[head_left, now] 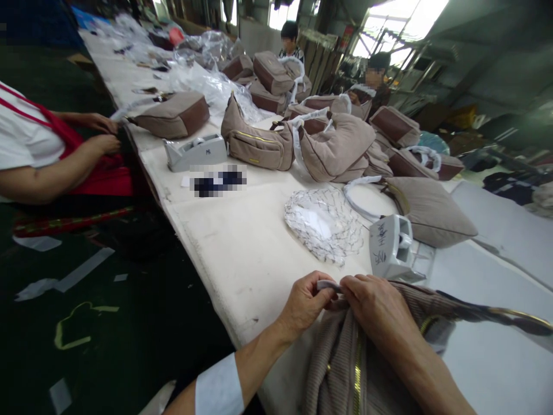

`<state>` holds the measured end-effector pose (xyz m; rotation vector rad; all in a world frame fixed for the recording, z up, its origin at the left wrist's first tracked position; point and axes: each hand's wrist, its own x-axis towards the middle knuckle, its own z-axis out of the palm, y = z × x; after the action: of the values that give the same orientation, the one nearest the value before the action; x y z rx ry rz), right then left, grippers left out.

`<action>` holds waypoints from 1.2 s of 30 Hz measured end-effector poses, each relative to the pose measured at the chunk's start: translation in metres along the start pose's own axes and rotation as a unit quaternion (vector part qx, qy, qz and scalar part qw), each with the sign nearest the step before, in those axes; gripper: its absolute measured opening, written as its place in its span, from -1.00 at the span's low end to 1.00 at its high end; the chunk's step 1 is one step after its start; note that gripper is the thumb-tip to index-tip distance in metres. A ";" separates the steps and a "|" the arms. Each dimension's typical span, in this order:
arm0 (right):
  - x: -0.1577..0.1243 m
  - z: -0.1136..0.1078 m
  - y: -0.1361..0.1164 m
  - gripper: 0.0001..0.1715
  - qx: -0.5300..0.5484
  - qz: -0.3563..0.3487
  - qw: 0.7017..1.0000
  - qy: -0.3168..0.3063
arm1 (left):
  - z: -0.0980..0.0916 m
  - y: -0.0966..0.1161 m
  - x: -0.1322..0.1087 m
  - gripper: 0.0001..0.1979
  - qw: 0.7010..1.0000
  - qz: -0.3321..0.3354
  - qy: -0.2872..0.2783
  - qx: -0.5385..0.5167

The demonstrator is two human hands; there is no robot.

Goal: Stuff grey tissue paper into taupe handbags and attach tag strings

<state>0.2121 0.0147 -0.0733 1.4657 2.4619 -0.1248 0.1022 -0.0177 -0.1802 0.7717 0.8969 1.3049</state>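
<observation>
My left hand [306,304] and my right hand [375,308] meet at the near edge of the table [242,253], both pinching a small white strip [327,285] against the top of a beige corduroy bag [341,363]. The bag lies under my wrists, with a gold zipper [358,374] running down it and a gold-trimmed strap [496,316] trailing to the right. A white tape dispenser [391,248] stands just beyond my right hand.
A crumpled white net sleeve [324,223] lies past my hands. Several beige bags [332,147] pile up farther back, with a second tape dispenser [196,153]. A person in red and white [52,155] works at the left; two more people [375,78] sit at the far end.
</observation>
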 end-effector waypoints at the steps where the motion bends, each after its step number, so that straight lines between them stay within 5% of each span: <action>1: -0.001 0.000 0.000 -0.76 0.005 -0.001 1.000 0.002 | 0.001 0.000 0.000 -0.87 1.000 0.002 0.008 -0.005; 18: -0.001 -0.015 0.010 -0.71 0.077 -0.046 0.996 0.003 | 0.005 -0.006 -0.007 -0.87 0.995 0.061 0.015 0.075; 28: 0.015 -0.026 0.015 -0.80 0.012 -0.101 0.990 -0.099 | 0.003 -0.003 -0.009 -0.82 0.981 0.116 -0.004 0.155; 33: 0.014 -0.022 0.005 -0.77 -0.085 -0.102 0.985 -0.112 | -0.002 -0.001 -0.011 -0.83 0.983 0.100 -0.030 0.148; 36: 0.013 -0.021 -0.001 -0.76 -0.096 -0.098 0.984 -0.115 | -0.007 0.006 -0.008 -0.75 0.991 0.037 -0.060 0.117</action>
<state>0.2012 0.0298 -0.0567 1.0646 2.3494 -0.0863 0.0930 -0.0248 -0.1773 1.0643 0.9407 1.2159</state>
